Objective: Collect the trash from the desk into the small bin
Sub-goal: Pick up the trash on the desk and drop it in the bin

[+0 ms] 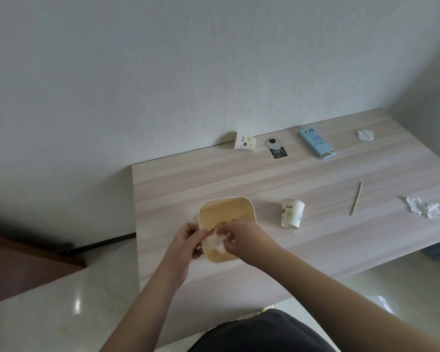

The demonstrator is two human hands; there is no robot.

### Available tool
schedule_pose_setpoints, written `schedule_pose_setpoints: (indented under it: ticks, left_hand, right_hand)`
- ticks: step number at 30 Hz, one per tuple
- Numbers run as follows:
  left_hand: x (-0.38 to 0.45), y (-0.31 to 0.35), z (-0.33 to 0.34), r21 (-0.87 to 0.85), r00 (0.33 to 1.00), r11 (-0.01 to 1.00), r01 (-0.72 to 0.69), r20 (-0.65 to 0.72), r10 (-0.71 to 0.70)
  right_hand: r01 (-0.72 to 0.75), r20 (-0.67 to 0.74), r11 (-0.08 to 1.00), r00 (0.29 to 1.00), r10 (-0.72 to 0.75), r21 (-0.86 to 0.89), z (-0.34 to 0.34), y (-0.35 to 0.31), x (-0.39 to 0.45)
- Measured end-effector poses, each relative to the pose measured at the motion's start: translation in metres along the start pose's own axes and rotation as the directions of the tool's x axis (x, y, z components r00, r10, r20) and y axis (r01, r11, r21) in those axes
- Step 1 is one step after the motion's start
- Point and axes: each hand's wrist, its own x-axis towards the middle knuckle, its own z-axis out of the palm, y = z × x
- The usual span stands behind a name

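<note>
A small yellow bin [225,208] stands on the wooden desk [315,250] near its left front. My right hand [241,237] holds a crumpled white tissue [217,241] over the bin's opening. My left hand [188,240] is at the bin's left rim, fingers touching the tissue and the flap. A paper cup [291,214] stands right of the bin. Another cup [245,141] lies on its side by the wall. A wooden stick [356,198], a crumpled tissue [424,207] and a tissue ball [365,134] lie further right.
A light blue box [315,143] and a black tag with a round silver disc [277,148] lie near the wall. The desk's left edge drops to a glossy tiled floor [61,301]. A brown wooden panel [15,262] lies at lower left.
</note>
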Motion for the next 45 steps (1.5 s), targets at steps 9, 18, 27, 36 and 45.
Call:
schedule_pose_setpoints:
  ticks: [9,18,27,36,45]
  left_hand:
    - [0.003,-0.007,-0.012,-0.029,0.996,0.998,0.055,0.072,-0.053]
    - [0.011,-0.008,0.0,0.012,0.988,0.997,0.078,0.134,-0.079]
    - [0.019,-0.008,0.024,0.0,0.996,0.998,0.056,0.075,-0.056]
    - [0.03,-0.026,0.073,-0.028,0.996,0.998,0.056,-0.069,-0.057]
    - [0.031,-0.039,0.092,-0.037,0.968,0.996,0.087,-0.232,-0.093]
  right_hand:
    - [-0.01,-0.188,0.997,0.982,0.025,0.082,-0.025,0.007,-0.02]
    - [-0.139,-0.487,0.985,0.856,0.171,0.101,-0.056,0.078,-0.034]
    - [-0.498,-0.31,0.867,0.828,0.467,-0.023,-0.073,0.169,-0.013]
    - [-0.44,-0.108,0.89,0.897,0.429,-0.115,-0.078,0.224,0.021]
    - [-0.368,-0.067,0.913,0.93,0.362,-0.177,-0.084,0.251,0.044]
